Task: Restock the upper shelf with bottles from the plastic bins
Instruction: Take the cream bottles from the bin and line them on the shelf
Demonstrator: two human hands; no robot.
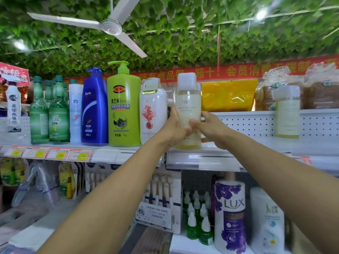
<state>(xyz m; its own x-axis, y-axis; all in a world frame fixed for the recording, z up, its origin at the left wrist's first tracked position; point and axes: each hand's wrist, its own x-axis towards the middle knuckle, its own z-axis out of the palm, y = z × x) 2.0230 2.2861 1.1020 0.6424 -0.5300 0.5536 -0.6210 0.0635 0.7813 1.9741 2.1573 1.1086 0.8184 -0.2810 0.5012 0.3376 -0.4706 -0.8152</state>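
Clamping the bottle (188,110) between both hands (175,129) (211,128) at the shelf (256,147) edge risks tipping it or nudging the white bottle (153,110) just left.

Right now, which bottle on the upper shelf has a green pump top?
The lime-green bottle, between the blue bottle and the white bottle; only the blue also has a pump, coloured blue.

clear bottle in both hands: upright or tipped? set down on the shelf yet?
Upright: the clear bottle has its white cap on top and base at the upper shelf edge. Left hand and right hand grip it. Cannot tell whether it rests there.
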